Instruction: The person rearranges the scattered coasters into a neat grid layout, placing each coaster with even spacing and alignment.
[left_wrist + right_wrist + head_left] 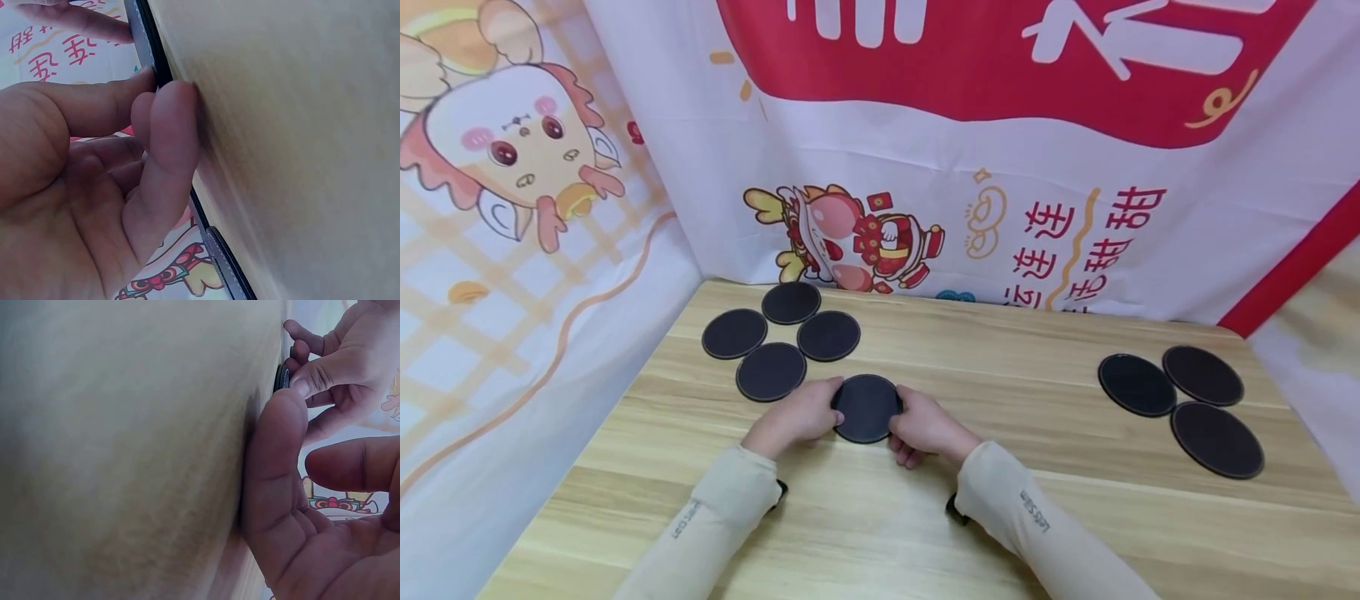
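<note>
A round black coaster (867, 408) lies flat on the wooden table (880, 542), near its middle. My left hand (829, 407) grips its left edge and my right hand (901, 417) grips its right edge, fingers curled at the rim. In the left wrist view my left hand (156, 87) has its thumb against the coaster's dark rim (142, 37) and a curled finger on the wood. The right wrist view shows my right hand (294, 425) with its thumb on the table beside the coaster (282, 376), and the other hand beyond it.
Several matching black coasters (771, 372) sit clustered at the back left, one of them just beyond my left hand. Three more coasters (1202, 375) lie at the right. Printed cloth banners (925, 167) wall in the table at the back and both sides.
</note>
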`<state>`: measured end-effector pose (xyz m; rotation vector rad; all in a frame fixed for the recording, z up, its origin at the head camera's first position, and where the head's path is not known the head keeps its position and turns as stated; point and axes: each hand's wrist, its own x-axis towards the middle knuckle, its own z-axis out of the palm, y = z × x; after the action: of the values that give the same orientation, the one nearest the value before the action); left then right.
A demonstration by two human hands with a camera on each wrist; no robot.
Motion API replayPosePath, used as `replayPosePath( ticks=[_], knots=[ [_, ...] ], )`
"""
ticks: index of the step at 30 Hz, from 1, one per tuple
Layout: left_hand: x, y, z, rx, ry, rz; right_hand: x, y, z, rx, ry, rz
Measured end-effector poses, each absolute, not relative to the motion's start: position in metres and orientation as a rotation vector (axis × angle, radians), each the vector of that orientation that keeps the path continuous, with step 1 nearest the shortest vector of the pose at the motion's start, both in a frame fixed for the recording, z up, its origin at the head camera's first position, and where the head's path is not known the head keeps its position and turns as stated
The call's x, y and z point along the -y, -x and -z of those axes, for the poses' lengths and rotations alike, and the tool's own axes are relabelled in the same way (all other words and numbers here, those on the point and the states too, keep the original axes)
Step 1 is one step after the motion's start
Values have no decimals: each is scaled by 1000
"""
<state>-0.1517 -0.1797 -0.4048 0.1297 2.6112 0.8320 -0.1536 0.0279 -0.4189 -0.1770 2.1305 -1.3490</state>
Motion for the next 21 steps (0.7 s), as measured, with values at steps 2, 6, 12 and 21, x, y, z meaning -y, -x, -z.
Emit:
replayPosePath(
  ticks=[2,6,12,21],
  knots=[
    [178,152,404,-2608,-133,-827,-29,154,418,-2137,179,1349],
    [175,154,402,-2616,-151,-808,-32,155,417,-2153,181,1346],
    [170,157,400,-2625,-162,-739,-38,156,417,-2135,178,1364],
    [165,155,389,-2802,-205,-459,-71,160,405,-2146,236,1381]
  ],
)
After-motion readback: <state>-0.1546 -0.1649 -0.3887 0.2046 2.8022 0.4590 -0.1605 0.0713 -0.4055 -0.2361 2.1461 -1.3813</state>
